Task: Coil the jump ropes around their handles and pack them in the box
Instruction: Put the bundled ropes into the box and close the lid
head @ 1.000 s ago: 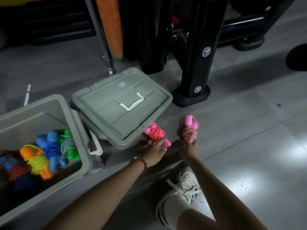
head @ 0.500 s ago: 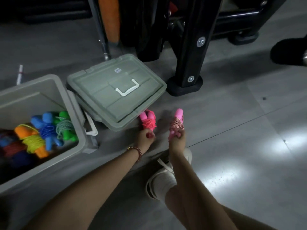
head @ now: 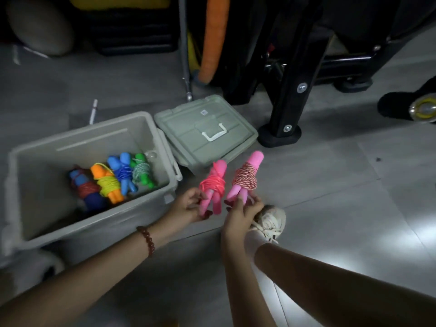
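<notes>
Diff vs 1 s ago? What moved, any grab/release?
Both hands carried their pink bundles left, from beside the lid toward the box: left hand grips the pink-corded rope, right hand the red-and-white-corded rope. No grab or release. Unchanged: lid on the floor, four coiled ropes in the box.

The room is dim. The brightest spot is a white shine on the floor (head: 368, 241) at the near right, where light bounces off the tiles. The far side is very dark, and the black frame (head: 289, 97) there is almost only a shape. A soft shadow lies under the near edge of the lid (head: 188, 128). The pink jump rope (head: 213, 185) and the red-and-white jump rope (head: 245, 178) in the middle look clearest, but still a bit soft. The near left corner of the box (head: 42, 185) is smeared with blur. Straight lines bend near the edges of the view.
</notes>
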Available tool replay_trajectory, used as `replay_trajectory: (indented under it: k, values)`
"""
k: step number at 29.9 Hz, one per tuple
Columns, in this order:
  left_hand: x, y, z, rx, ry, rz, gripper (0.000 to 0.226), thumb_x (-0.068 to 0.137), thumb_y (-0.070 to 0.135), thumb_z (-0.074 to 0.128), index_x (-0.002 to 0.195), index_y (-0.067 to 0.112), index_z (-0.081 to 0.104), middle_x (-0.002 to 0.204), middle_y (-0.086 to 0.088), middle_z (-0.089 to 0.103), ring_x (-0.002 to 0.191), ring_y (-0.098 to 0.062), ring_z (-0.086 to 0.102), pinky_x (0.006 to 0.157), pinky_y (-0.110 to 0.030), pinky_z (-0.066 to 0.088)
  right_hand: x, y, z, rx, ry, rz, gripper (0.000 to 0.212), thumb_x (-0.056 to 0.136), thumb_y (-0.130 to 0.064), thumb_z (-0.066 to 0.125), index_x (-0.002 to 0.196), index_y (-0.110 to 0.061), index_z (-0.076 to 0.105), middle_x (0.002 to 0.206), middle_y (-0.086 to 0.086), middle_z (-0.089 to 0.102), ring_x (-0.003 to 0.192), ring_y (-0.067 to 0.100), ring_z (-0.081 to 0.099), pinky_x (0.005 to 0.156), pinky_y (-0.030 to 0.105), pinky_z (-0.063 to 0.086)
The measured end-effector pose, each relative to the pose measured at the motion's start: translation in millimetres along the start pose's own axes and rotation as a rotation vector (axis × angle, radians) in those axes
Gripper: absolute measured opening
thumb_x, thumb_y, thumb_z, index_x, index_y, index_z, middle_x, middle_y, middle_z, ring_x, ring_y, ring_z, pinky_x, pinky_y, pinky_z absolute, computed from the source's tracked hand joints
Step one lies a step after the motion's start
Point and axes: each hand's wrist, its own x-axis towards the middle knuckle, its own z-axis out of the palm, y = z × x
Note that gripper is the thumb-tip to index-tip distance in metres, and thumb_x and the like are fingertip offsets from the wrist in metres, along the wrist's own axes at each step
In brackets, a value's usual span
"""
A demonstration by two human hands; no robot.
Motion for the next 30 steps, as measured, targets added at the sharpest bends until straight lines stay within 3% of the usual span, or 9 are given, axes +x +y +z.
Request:
replay_trajectory:
  k: [5,9,13,17,20,22,24,27,30]
  values:
    - [-61.7,34.0,-103.2,0.071,0.175,0.21,0.027,0.082,-0.014,0.057,0.088,0.012,0.056,0.089,0.005,0.063,0.074,0.004,0.063,0.061,-0.012,0.05,-57.0,-8.1,51.1,-0.031,-0.461,-0.236,0.013,0.082,-0.034,0.052,0.087,-0.022,0.048,0.08,-0.013,0.054,0.075,0.012,0.048,0.067,0.027,0.042]
    - [-70.5,22.7,-191.3,0.141,0.356,0.179,0.033,0.084,-0.018,0.052,0.084,0.014,0.059,0.076,0.008,0.065,0.069,-0.003,0.062,0.065,-0.015,0.053,-73.5,3.4,109.9,-0.208,-0.693,-0.245,0.011,0.085,-0.012,0.052,0.081,-0.023,0.05,0.079,-0.005,0.052,0.065,0.004,0.048,0.059,0.02,0.042]
    - [-41.7,5.5,-246.1,0.22,0.466,0.147,0.04,0.083,-0.018,0.053,0.08,0.021,0.062,0.063,0.024,0.065,0.06,0.008,0.056,0.067,-0.016,0.045,-66.4,31.8,168.6,-0.464,-0.682,-0.134,0.017,0.087,-0.003,0.052,0.077,-0.017,0.053,0.082,0.015,0.056,0.063,0.009,0.051,0.068,0.026,0.042]
    - [-3.7,-16.8,-253.0,0.213,0.527,0.108,0.022,0.086,-0.016,0.05,0.093,-0.002,0.065,0.066,0.014,0.065,0.052,0.012,0.053,0.06,-0.01,0.041,-48.9,54.6,210.8,-0.714,-0.753,-0.136,0.018,0.09,-0.009,0.049,0.1,0.003,0.057,0.095,0.025,0.059,0.087,0.029,0.057,0.082,0.037,0.045]
    - [16.7,-39.6,-250.5,0.291,0.412,0.009,0.023,0.087,-0.012,0.049,0.088,0.004,0.066,0.088,-0.01,0.067,0.075,-0.003,0.057,0.073,-0.02,0.04,-42.4,63.2,224.6,-0.762,-0.789,-0.149,0.033,0.083,-0.001,0.056,0.115,0.007,0.058,0.095,0.029,0.061,0.074,0.022,0.054,0.067,0.033,0.047]
    - [21.5,-46.4,-246.5,0.333,0.38,-0.036,0.024,0.088,-0.009,0.045,0.097,0.001,0.065,0.088,-0.009,0.06,0.075,-0.007,0.052,0.067,-0.014,0.038,-35.3,59.6,219.2,-0.777,-0.851,-0.11,0.033,0.086,0.005,0.051,0.119,0.004,0.057,0.081,0.033,0.059,0.052,0.016,0.049,0.045,0.022,0.04]
    - [21.9,-46.8,-243.0,0.253,0.432,-0.041,0.03,0.085,-0.012,0.042,0.104,-0.002,0.063,0.079,-0.003,0.054,0.06,0.004,0.048,0.057,-0.007,0.035,-29.9,44.0,209.3,-0.744,-0.914,-0.079,0.029,0.089,0.008,0.048,0.115,0.002,0.058,0.078,0.029,0.062,0.05,0.02,0.053,0.044,0.019,0.042]
    - [16.2,-43.6,-244.7,0.202,0.475,-0.069,0.032,0.08,-0.011,0.044,0.095,0.005,0.067,0.07,-0.005,0.053,0.061,-0.008,0.047,0.051,-0.01,0.036,-17.3,15.4,185.1,-0.494,-0.87,-0.031,0.024,0.086,0.017,0.049,0.093,-0.004,0.059,0.077,0.01,0.068,0.063,0.011,0.065,0.061,0.017,0.053]
    - [13.8,-40.5,-244.0,0.201,0.486,-0.058,0.024,0.077,-0.004,0.048,0.073,0.013,0.064,0.072,-0.012,0.058,0.059,-0.007,0.05,0.049,-0.014,0.036,6.6,5.8,156.6,-0.462,-0.625,-0.087,0.027,0.09,0.013,0.042,0.088,-0.009,0.057,0.073,0.005,0.062,0.051,0.001,0.06,0.053,0.019,0.049]
